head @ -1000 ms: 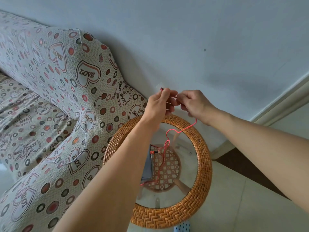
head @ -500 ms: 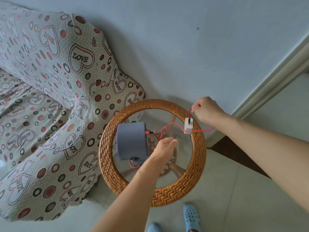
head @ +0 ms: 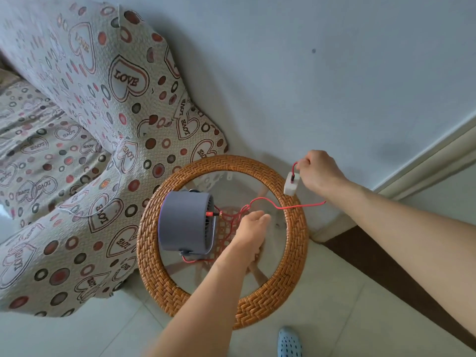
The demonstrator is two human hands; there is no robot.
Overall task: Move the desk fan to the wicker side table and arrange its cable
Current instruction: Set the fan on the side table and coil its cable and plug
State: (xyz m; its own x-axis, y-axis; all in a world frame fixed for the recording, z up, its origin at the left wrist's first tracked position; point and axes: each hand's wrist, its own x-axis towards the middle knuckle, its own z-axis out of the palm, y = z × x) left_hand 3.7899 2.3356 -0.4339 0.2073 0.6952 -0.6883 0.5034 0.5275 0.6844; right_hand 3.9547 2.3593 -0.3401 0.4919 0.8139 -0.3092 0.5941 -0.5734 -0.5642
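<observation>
A grey desk fan point(head: 184, 222) stands on the glass top of the round wicker side table point(head: 296, 243), at its left side. A thin red cable point(head: 283, 207) runs from the fan's back across the glass and over the right rim. My right hand point(head: 318, 170) is closed on the cable's end above the far right rim, and a white plug adapter point(head: 291, 184) hangs from it. My left hand point(head: 251, 229) is over the middle of the glass, fingers curled around the bunched cable just right of the fan.
A sofa under a heart-patterned cover point(head: 85, 155) presses against the table's left side. A pale wall point(head: 309, 73) rises right behind the table, with a door frame point(head: 422, 161) at the right. A blue slipper point(head: 288, 342) rests on the tiled floor below.
Both hands came down from the wall, where they held the cable together. My right hand now dangles the adapter by the rim, and my left hand has dropped to the cable beside the fan.
</observation>
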